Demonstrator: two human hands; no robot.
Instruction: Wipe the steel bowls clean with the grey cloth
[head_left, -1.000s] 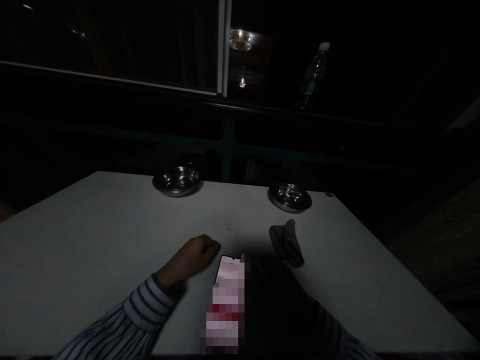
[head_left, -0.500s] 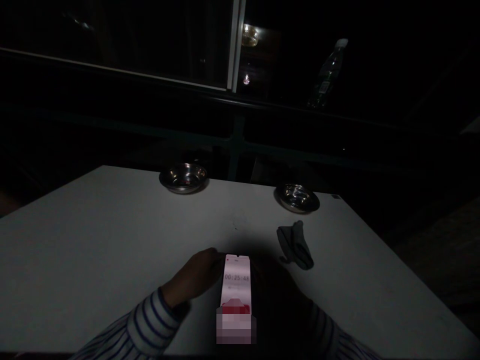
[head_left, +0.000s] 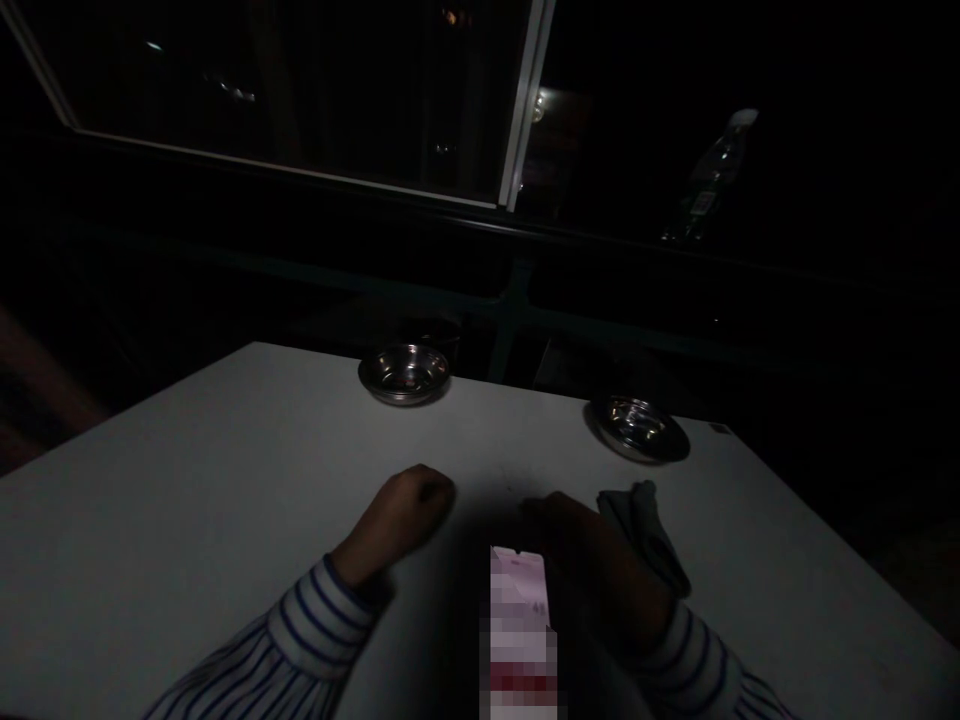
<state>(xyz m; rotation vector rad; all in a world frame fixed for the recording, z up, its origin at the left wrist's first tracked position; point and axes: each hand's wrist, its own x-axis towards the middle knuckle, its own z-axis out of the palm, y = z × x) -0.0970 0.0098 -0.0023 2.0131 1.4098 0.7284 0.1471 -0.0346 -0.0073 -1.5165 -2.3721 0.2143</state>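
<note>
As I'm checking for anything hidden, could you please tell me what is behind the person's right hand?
Behind the right hand, a grey cloth lies on the white table. Its far part shows; the part that the hand overlaps is covered and cannot be seen.

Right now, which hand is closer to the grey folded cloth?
Right. The right hand is just left of the grey folded cloth; it's too dark to tell if they touch. The left hand is much farther left.
</note>
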